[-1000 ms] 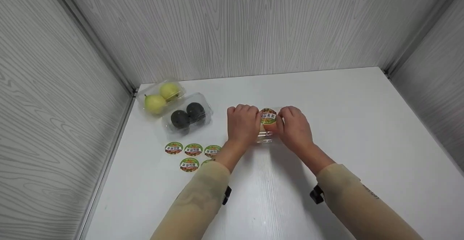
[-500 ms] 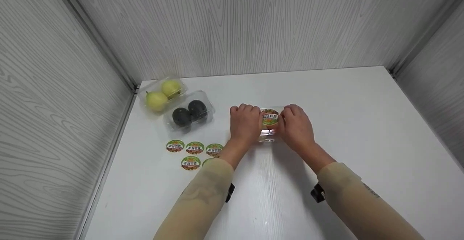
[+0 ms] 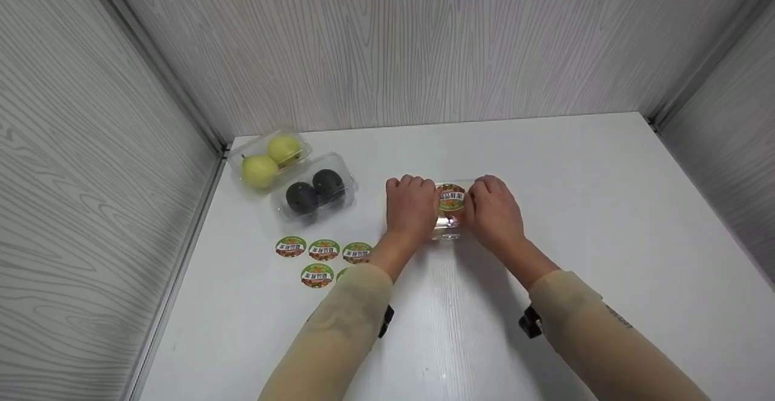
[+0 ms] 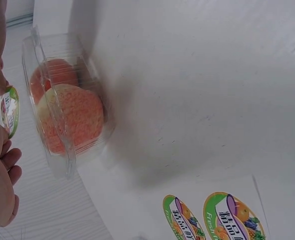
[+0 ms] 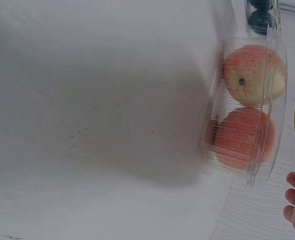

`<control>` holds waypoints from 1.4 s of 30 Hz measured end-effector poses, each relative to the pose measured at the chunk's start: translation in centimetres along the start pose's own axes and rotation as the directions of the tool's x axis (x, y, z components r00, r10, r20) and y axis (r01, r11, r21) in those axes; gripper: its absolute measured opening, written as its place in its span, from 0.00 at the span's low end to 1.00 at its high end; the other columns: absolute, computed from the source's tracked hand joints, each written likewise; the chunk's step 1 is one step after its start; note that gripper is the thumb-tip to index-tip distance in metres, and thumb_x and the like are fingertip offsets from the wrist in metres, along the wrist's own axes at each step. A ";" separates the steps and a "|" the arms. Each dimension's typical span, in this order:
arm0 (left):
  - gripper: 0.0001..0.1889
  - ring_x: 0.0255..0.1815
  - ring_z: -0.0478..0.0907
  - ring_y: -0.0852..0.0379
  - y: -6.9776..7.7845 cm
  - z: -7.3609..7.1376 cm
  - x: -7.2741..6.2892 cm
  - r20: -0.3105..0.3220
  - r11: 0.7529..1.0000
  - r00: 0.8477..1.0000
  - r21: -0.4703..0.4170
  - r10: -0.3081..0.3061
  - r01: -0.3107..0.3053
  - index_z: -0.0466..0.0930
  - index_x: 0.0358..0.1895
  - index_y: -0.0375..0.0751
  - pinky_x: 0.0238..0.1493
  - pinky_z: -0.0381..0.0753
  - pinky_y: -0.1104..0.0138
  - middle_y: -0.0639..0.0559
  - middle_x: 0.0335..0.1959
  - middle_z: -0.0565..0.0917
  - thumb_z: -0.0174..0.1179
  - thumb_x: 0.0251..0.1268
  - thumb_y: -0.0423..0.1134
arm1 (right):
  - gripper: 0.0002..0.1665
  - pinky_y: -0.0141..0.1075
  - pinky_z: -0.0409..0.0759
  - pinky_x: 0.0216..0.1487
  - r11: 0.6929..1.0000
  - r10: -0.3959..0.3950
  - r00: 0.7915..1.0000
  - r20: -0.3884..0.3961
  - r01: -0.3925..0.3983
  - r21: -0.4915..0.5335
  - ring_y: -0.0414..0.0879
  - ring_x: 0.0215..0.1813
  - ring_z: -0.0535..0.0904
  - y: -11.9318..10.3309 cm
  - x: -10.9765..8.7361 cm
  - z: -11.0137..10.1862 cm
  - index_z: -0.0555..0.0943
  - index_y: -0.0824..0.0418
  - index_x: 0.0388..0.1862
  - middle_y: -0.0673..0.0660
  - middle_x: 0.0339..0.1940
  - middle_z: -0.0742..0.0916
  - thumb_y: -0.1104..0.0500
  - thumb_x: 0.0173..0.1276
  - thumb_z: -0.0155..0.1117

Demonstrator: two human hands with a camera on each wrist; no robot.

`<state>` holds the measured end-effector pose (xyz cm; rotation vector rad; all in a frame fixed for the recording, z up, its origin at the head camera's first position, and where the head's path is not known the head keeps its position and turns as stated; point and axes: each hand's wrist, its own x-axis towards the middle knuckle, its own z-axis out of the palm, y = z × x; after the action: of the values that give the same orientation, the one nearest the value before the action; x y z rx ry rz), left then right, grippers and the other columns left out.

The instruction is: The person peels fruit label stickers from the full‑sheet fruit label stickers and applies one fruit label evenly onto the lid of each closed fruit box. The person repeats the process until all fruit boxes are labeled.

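Note:
In the head view my left hand (image 3: 413, 208) and right hand (image 3: 495, 213) face each other over a clear plastic clamshell box (image 3: 447, 231). Between them is a round green-and-red fruit sticker (image 3: 451, 197), its edges pinched by the fingers of both hands. The left wrist view shows this sticker (image 4: 10, 111) held just above the lid, apart from it. Inside the closed box sit two red-and-yellow fruits, apples by their look, one (image 5: 245, 137) beside the other (image 5: 255, 75). From the head view, my hands cover most of the box.
Left on the white table (image 3: 575, 207) lie several round stickers (image 3: 324, 249) in two rows. Behind them stand a clear box with two dark fruits (image 3: 328, 184) and another with two yellow-green pears (image 3: 259, 172). Wood-grain panels (image 3: 393, 49) close off the back and sides.
My left hand has shifted slightly to the right, and the sticker has moved a little with it. Both hands keep their pinch on the sticker; the other boxes and stickers stay put.

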<state>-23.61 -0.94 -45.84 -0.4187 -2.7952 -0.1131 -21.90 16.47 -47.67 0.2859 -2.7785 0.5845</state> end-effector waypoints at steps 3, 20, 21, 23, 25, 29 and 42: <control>0.16 0.50 0.83 0.54 0.1 0.2 0.1 0.011 1.000 1.000 0.000 0.005 -0.005 0.88 0.45 0.47 0.59 0.75 0.53 0.54 0.43 0.89 0.54 0.84 0.52 | 0.13 0.51 0.72 0.73 1.000 0.002 1.000 0.011 -0.002 0.000 0.60 0.66 0.76 0.1 0.0 0.0 0.79 0.67 0.45 0.65 0.59 0.81 0.57 0.83 0.53; 0.16 0.48 0.82 0.53 0.3 0.9 0.3 0.025 1.000 1.000 0.011 0.017 -0.017 0.88 0.44 0.46 0.59 0.74 0.54 0.53 0.42 0.89 0.55 0.83 0.51 | 0.14 0.52 0.72 0.73 0.999 0.042 0.999 0.033 -0.042 -0.003 0.60 0.67 0.76 0.5 -0.1 0.3 0.79 0.67 0.47 0.65 0.61 0.80 0.57 0.83 0.52; 0.15 0.48 0.82 0.53 0.3 0.9 0.3 0.020 1.000 1.000 0.007 0.020 -0.020 0.88 0.44 0.46 0.59 0.74 0.54 0.53 0.42 0.89 0.56 0.83 0.50 | 0.14 0.52 0.73 0.72 0.999 0.040 0.999 0.029 -0.040 -0.003 0.60 0.68 0.75 0.5 -0.1 0.3 0.79 0.67 0.46 0.65 0.61 0.80 0.57 0.83 0.53; 0.14 0.48 0.82 0.53 0.3 0.9 0.3 0.008 1.000 1.000 0.004 0.027 -0.027 0.88 0.43 0.46 0.58 0.74 0.54 0.53 0.41 0.89 0.57 0.83 0.49 | 0.13 0.52 0.74 0.72 0.999 0.038 0.999 0.024 -0.038 -0.006 0.60 0.68 0.75 0.5 -0.1 0.5 0.79 0.67 0.46 0.65 0.61 0.80 0.57 0.83 0.53; 0.13 0.47 0.82 0.53 0.2 0.9 0.2 0.000 1.000 1.000 0.003 0.029 -0.029 0.88 0.42 0.46 0.58 0.74 0.54 0.53 0.40 0.89 0.58 0.82 0.48 | 0.13 0.52 0.75 0.70 0.999 0.033 0.999 0.011 -0.033 -0.005 0.60 0.68 0.75 0.5 -0.1 0.6 0.79 0.67 0.45 0.65 0.61 0.80 0.58 0.83 0.54; 0.12 0.47 0.82 0.53 0.2 0.9 0.2 0.000 1.000 1.000 0.003 0.028 -0.028 0.88 0.42 0.45 0.58 0.74 0.54 0.53 0.40 0.89 0.59 0.81 0.47 | 0.13 0.52 0.76 0.69 0.999 0.035 0.999 0.008 -0.035 0.001 0.61 0.69 0.75 0.5 0.0 0.6 0.79 0.67 0.45 0.66 0.62 0.80 0.58 0.82 0.54; 0.11 0.47 0.82 0.53 0.1 1.3 0.4 0.003 1.000 1.000 -0.001 0.017 -0.017 0.89 0.43 0.46 0.59 0.74 0.53 0.52 0.41 0.89 0.61 0.79 0.47 | 0.14 0.53 0.75 0.70 0.998 0.058 0.997 0.042 -0.058 -0.002 0.60 0.70 0.74 0.3 0.1 0.5 0.80 0.67 0.47 0.66 0.63 0.80 0.57 0.83 0.53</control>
<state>-24.29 -0.54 -46.90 -0.4434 -2.7944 -0.1096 -22.22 16.48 -48.19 0.2208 -2.8352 0.5979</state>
